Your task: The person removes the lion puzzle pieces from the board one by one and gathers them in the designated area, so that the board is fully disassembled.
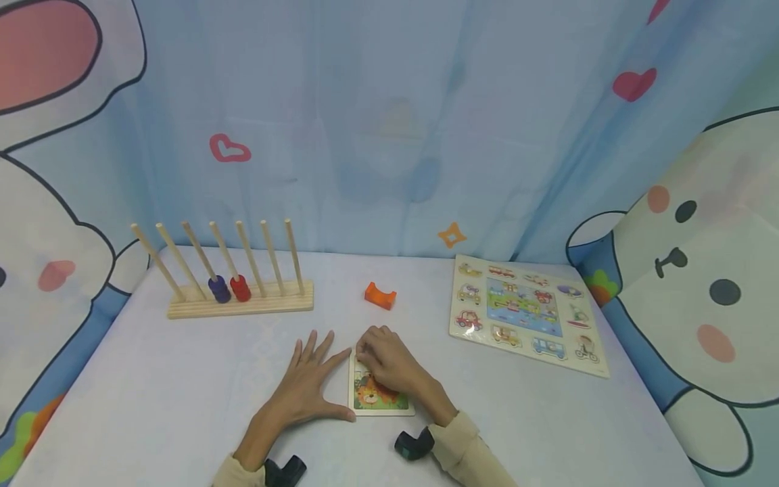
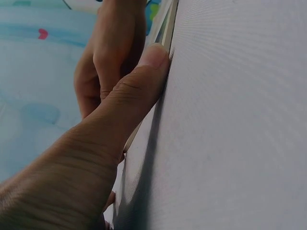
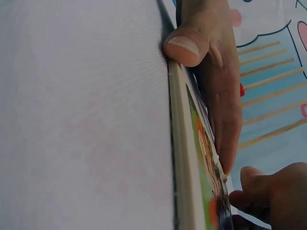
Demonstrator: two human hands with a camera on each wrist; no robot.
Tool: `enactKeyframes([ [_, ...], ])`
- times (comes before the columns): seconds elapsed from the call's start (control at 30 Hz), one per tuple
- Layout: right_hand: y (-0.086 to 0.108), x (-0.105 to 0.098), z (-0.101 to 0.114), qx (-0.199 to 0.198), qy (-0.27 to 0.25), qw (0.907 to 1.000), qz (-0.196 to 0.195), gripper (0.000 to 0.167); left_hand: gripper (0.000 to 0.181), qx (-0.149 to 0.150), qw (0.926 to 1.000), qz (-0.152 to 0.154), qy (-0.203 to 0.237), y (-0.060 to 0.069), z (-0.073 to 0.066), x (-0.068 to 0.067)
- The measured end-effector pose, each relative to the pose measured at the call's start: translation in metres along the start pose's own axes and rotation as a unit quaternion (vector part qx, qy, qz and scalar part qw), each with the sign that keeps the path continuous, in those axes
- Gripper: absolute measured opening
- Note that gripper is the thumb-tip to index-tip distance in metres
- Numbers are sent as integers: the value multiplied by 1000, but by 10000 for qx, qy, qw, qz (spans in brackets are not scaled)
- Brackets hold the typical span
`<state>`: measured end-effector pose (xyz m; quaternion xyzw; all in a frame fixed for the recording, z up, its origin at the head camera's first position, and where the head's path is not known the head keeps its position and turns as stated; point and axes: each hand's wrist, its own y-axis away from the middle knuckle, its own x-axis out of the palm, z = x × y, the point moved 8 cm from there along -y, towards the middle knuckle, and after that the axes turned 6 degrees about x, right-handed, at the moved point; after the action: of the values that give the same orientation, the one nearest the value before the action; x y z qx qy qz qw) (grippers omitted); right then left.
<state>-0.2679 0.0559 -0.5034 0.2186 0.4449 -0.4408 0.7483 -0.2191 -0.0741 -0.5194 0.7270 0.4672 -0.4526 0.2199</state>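
Note:
A small wooden jigsaw board point(image 1: 382, 406) with a lion picture lies flat on the table in front of the person. The left hand point(image 1: 309, 385) has its fingers spread beside the board's left side, and its thumb touches the near left corner. In the right wrist view, the board's pale edge point(image 3: 180, 143) runs below that thumb. The right hand point(image 1: 389, 362) is over the upper part of the board with its fingers bent down onto it. Whether a puzzle piece is between those fingers is hidden.
A wooden rack of upright pegs point(image 1: 240, 309) stands at the back left, with a blue ring stack point(image 1: 219, 289) and a red ring stack point(image 1: 240, 289). Beyond the hands lies an orange notched block point(image 1: 380, 296). A vehicle picture puzzle point(image 1: 526, 311) is at the right.

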Motion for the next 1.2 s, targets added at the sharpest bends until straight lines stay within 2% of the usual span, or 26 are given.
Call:
enactKeyframes([
  [0.2,4,-6,-4,92,-131,9999,-60,5,109,80,10000,-20,-20,0,-2,-2],
  [0.37,3,-7,-3,-43,-130,9999,-62,10,108,128,9999,-77,-41,1,-2,-4],
  [0.67,-5,-1,1,-36,515,9987,21,10,109,42,10000,-18,-48,0,1,-1],
  [0.97,-8,4,9,-258,1128,9933,57,6,110,51,9999,-93,-67,1,0,-2],
  [1.2,-4,1,8,-179,832,9964,-29,5,111,-67,10000,4,-44,0,2,1],
])
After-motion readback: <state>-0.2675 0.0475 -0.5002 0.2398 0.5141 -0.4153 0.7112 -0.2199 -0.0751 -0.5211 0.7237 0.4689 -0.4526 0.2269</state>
